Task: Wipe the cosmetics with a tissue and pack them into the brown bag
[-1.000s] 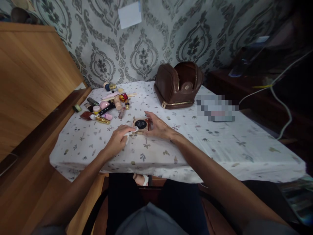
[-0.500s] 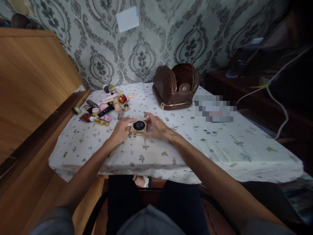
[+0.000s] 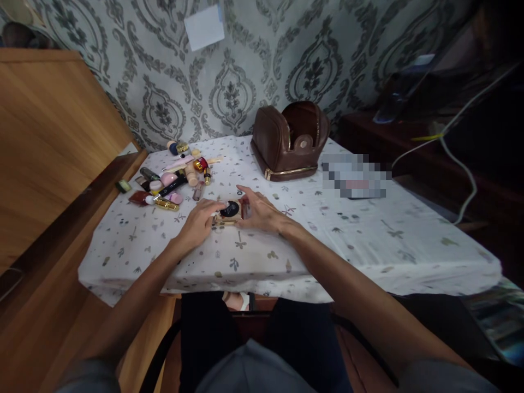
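A small compact case (image 3: 230, 210) with a round black label lies near the front of the cloth-covered table (image 3: 262, 256). Round its left end, my left hand (image 3: 200, 219) is closed, with the thumb reaching onto the top. My right hand (image 3: 262, 212) grips the opposite end, its index finger stretched out above the case. Beyond my left hand lies a small clear pink tube (image 3: 198, 190).
Several cosmetics, among them a black tube (image 3: 172, 186) and a gold tube (image 3: 166, 204), are grouped at the left. An open brown bag (image 3: 278, 144) stands at the back. A blurred flat item (image 3: 356, 177) lies to its right.
The camera view has shifted slightly, moving the table and bag a little left and up in the picture. My left thumb now reaches farther over the case's label. Both hands stay on the case.
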`<state>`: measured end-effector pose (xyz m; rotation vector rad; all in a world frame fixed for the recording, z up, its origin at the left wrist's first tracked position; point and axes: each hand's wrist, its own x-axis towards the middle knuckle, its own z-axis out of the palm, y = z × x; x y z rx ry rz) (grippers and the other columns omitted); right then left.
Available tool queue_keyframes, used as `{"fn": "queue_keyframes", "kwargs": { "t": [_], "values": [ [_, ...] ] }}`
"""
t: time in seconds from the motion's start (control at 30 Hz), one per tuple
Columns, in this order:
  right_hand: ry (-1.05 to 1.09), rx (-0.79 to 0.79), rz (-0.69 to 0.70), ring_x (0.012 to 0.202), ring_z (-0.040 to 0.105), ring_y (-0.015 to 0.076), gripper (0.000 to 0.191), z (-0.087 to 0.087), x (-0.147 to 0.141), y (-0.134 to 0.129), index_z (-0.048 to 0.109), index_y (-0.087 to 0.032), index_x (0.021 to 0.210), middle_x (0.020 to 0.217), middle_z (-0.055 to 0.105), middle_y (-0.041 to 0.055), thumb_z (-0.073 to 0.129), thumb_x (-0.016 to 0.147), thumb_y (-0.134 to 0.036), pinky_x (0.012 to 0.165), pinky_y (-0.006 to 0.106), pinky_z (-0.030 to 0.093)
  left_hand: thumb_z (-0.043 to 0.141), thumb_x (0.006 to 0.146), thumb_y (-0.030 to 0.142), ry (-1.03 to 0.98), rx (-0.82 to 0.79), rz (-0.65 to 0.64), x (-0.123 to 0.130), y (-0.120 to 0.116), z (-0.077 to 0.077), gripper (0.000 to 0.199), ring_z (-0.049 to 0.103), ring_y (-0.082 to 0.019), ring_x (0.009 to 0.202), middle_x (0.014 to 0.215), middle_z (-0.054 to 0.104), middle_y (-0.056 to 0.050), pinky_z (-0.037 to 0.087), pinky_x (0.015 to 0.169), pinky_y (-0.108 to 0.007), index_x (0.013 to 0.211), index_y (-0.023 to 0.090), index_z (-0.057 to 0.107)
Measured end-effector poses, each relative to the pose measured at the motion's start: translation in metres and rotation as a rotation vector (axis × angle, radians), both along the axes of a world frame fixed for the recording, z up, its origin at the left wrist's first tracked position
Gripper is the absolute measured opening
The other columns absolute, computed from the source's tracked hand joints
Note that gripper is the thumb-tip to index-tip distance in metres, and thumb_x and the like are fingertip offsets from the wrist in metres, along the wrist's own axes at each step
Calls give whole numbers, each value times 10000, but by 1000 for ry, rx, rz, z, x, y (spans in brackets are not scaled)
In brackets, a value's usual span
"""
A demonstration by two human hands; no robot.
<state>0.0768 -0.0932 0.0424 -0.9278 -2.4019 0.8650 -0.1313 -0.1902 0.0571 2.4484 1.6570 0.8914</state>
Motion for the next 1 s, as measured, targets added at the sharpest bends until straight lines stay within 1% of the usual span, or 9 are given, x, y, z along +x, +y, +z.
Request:
{"fn": "queue_keyframes", "kwargs": {
  "t": [0.17, 0.3, 0.43, 0.57, 0.67, 0.77, 0.87, 0.93, 1.0],
  "values": [
    [15, -8, -1, 1178, 521, 331, 1103, -2, 0, 0, 227, -221, 1544, 1195, 609, 127, 821, 631, -394, 1015, 511, 407, 373, 761, -86, -3, 21, -105, 6, -32, 2, 577, 574, -218, 1147, 1171, 686, -70, 485, 1012, -471, 1192, 202, 627],
    [24, 0, -8, 1171, 526, 324, 1093, -5, 0, 1, 224, -251, 1541, 1204, 606, 116, 822, 636, -383, 1003, 505, 420, 370, 777, -85, 3, 24, -120, 7, -40, 2, 570, 568, -218, 1160, 1195, 669, -91, 490, 1011, -461, 1208, 192, 619],
    [51, 22, 21, 1158, 540, 315, 1107, -7, 1, 3, 212, -265, 1548, 1173, 614, 97, 827, 633, -358, 1001, 497, 422, 370, 771, -74, 17, 15, -93, 5, -23, 3, 557, 572, -225, 1146, 1173, 674, -88, 490, 1006, -449, 1186, 188, 633],
    [48, 49, 46, 1152, 543, 317, 1107, -6, 1, 3, 217, -228, 1551, 1158, 624, 99, 820, 629, -340, 1015, 493, 409, 379, 741, -55, 52, 7, -14, 5, 10, 4, 525, 595, -233, 1077, 1095, 687, -87, 492, 983, -437, 1123, 167, 663],
    [43, 57, 41, 1148, 542, 319, 1090, -4, 1, 2, 221, -214, 1550, 1174, 622, 109, 804, 635, -326, 1010, 484, 412, 377, 721, -44, 89, -14, 10, 6, 31, 6, 507, 606, -239, 1040, 1052, 696, -90, 496, 956, -418, 1079, 151, 679],
    [40, 64, 35, 1119, 554, 304, 1075, -2, 0, 1, 226, -208, 1546, 1140, 636, 94, 794, 641, -324, 1001, 462, 416, 373, 725, -37, 101, -26, 18, 7, 38, 8, 503, 609, -235, 1032, 1050, 698, -87, 497, 943, -402, 1073, 155, 682],
    [29, 50, 38, 1100, 560, 299, 1079, -1, 0, 1, 218, -171, 1545, 1106, 645, 92, 789, 642, -328, 1004, 461, 410, 381, 720, -41, 99, -12, 2, 8, 28, 8, 527, 601, -230, 1028, 1035, 694, -71, 497, 945, -410, 1103, 174, 674],
    [22, 34, 34, 1102, 556, 306, 1093, -1, -1, 1, 221, -152, 1542, 1113, 643, 105, 796, 632, -340, 998, 472, 415, 379, 743, -45, 89, -3, -29, 9, 14, 8, 526, 595, -227, 1039, 1050, 690, -74, 495, 957, -422, 1126, 177, 664],
    [48, 31, 21, 1100, 557, 308, 1091, -3, -1, 2, 241, -168, 1534, 1115, 642, 105, 808, 618, -343, 980, 476, 429, 376, 768, -48, 78, 2, -75, 11, -3, 7, 525, 586, -230, 1070, 1096, 685, -89, 495, 968, -436, 1160, 170, 648]
  ]
}}
